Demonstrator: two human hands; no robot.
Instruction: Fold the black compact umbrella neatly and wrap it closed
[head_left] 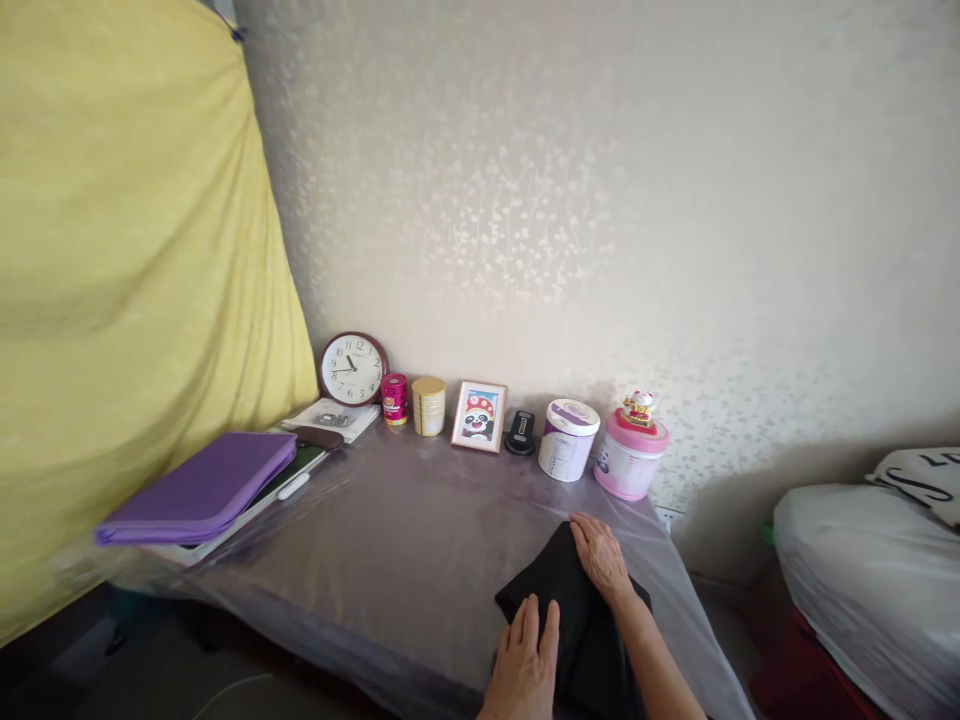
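A folded black cloth (577,620) lies at the near right of a table (390,530) covered in clear plastic. My left hand (525,665) rests flat on the cloth's near left part, fingers stretched out together. Flat on its far right edge rests my right hand (600,555), fingers extended. Neither hand grips anything.
Along the wall stand a round clock (352,368), a pink tin (394,399), a gold tin (428,405), a framed panda picture (479,416), a small black device (520,432), a white canister (568,440) and a pink tub with a figurine (631,450). A purple folder (202,487) lies left. Yellow curtain (127,280) left, bedding (870,570) right.
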